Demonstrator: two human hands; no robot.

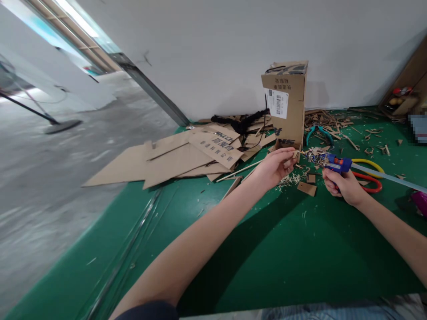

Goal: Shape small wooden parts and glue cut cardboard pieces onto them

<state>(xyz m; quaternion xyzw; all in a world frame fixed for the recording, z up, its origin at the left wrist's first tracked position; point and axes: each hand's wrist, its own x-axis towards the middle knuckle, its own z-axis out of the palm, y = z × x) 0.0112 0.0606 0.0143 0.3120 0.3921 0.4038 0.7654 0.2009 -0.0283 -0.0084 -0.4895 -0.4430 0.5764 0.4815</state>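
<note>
In my right hand point(343, 184) is a blue hot glue gun point(338, 163), its nozzle end pointing left. A long translucent glue stick point(388, 174) sticks out of the back of the gun. My left hand point(276, 168) is closed in a pinch on a small tan piece point(296, 154), which looks like cardboard; the fingers hide part of it. Between the two hands lies a tangle of pale shavings point(315, 155) with blue bits, close to the gun's tip. An upright cardboard box point(289, 106) stands just behind my left hand.
Flat cardboard sheets point(187, 160) cover the table's left rear. A thin wooden stick point(238, 171) lies beside my left forearm. Teal-handled pliers point(319, 132) and red-yellow handles point(372, 186) lie near the gun. Scraps point(328, 120) are strewn along the wall. The green table point(267, 258) ends at left.
</note>
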